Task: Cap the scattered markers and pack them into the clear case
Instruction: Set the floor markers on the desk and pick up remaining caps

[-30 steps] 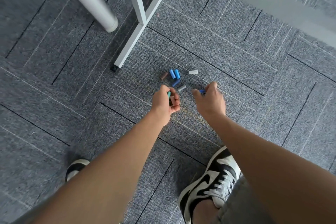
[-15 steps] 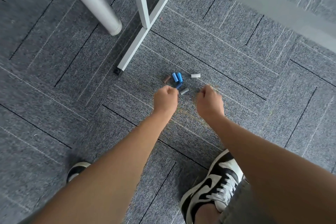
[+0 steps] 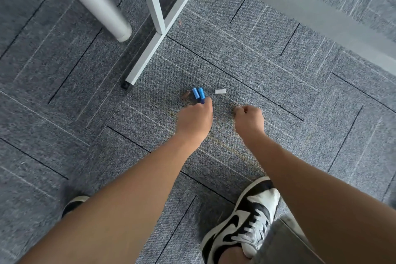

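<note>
Marker caps lie in a small group on the grey carpet tiles (image 3: 278, 75), a little in front of both hands and near the foot of the white metal stand (image 3: 150, 55). A round white table leg (image 3: 102, 6) stands to the left of this stand. Below, a black and white sneaker (image 3: 246, 218) is on the carpet. The left hand (image 3: 195, 120) reaches down with curled fingers and touches a dark blue cap at the group; what it holds I cannot tell. The right hand (image 3: 249, 119) is closed in a fist beside it, and I cannot tell what is inside. Two light blue caps (image 3: 198, 93) lie side by side, touching. A white cap (image 3: 220, 91) lies just to their right, apart, and a brown cap (image 3: 186, 94) on the left.
</note>
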Demonstrator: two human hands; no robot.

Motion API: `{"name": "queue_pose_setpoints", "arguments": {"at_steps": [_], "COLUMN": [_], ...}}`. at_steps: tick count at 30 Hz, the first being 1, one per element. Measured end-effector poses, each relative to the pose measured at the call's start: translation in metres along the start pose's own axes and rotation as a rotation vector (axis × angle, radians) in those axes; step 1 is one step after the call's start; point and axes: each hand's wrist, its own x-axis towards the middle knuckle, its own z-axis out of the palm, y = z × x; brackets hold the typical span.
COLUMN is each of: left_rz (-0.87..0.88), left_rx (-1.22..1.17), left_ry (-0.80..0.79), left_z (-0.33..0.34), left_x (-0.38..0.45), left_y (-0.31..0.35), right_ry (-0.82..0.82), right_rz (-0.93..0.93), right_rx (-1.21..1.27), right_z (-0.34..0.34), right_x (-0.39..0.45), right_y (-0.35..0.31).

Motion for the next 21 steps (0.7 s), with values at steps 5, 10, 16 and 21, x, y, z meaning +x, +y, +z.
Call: {"name": "queue_pose_setpoints", "arguments": {"at_steps": [5, 10, 16, 21], "left_rz": [-0.297, -0.788, -0.862, -0.866], "left_rx": [-0.749, -1.588, -1.866, -1.661], "left_ry": [-0.069, -0.191, -0.228, -0.147], "left_z": [-0.002, -0.021, -0.033, -0.031], "left_x": [-0.002, -0.006, -0.003, -0.001], "left_y": [0.005, 0.001, -0.005, -0.011], "right_ry": [-0.002, -0.002, 0.074, 0.052], "right_rz": [0.037, 0.040, -0.222, -0.423], "right_rx": [0.155, 0.177, -0.284, -0.502], "right_z": [-0.003, -0.001, 0.007, 0.013], "right_x": [0.002, 0.009, 0.017, 0.016], "right_y": [-0.010, -0.023, -0.030, -0.035]}}
